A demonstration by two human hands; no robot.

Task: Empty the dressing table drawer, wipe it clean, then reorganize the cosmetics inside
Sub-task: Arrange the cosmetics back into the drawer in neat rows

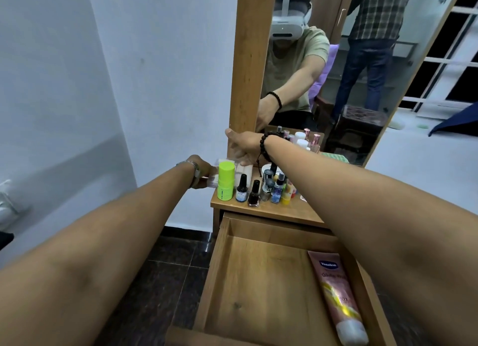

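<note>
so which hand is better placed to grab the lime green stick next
Left. The left hand sits right beside the lime green stick at the tabletop's left edge, though it seems to hold a clear box. The right hand is farther back, gripping something white by the mirror frame.

1 pink tube (337,295) (in drawer (261,278)), 1 green stick (225,181), 2 dark polish bottles (241,185).

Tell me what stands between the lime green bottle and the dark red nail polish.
In the head view, one black-capped bottle with a blue label stands between lime green bottle and dark red nail polish.
</note>
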